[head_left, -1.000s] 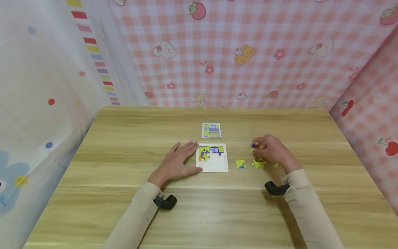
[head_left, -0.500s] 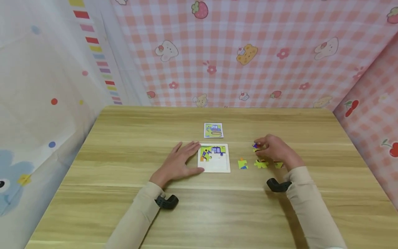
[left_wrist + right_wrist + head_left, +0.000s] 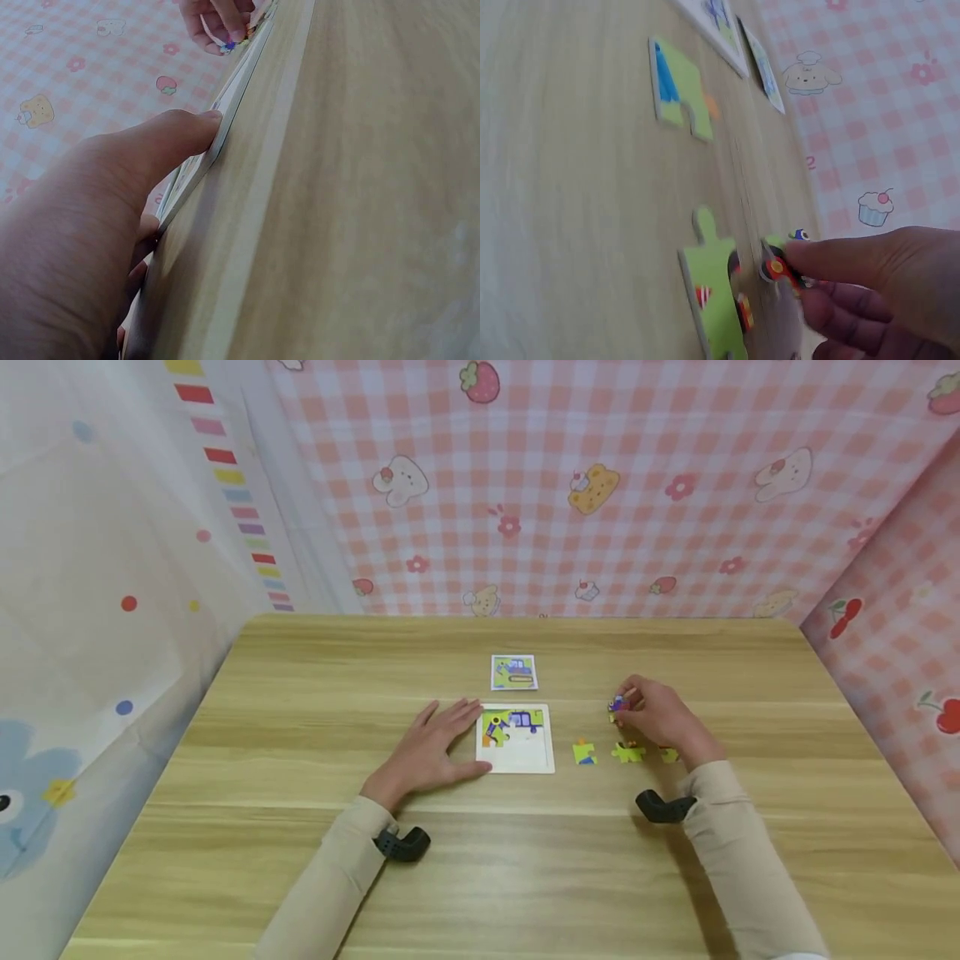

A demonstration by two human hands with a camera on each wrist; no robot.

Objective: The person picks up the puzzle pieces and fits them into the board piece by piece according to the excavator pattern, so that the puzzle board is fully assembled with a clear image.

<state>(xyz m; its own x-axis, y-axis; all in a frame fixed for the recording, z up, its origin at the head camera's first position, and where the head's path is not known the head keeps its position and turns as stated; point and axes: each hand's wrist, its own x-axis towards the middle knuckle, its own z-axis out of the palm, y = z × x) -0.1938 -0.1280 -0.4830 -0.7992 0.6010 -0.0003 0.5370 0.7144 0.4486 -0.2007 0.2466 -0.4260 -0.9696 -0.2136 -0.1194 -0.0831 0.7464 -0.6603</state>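
My left hand rests with spread fingers at the left side of a white puzzle tray. Its thumb touches the tray's near edge in the left wrist view. The tray's upper part holds joined pieces of a digger picture; its lower right shows bare white. To the right, my right hand pinches a jigsaw piece between thumb and fingers, tilted up from the table. The fingers hide part of this piece, which shows green, red and black.
Loose jigsaw pieces lie right of the tray: a green-and-blue one, a green one below the right hand, and another partly behind the wrist. A small picture card lies beyond the tray, before the checked curtain.
My right hand has turned and risen slightly with the jigsaw piece, so more of the piece shows. The left hand stays in place on the tray.
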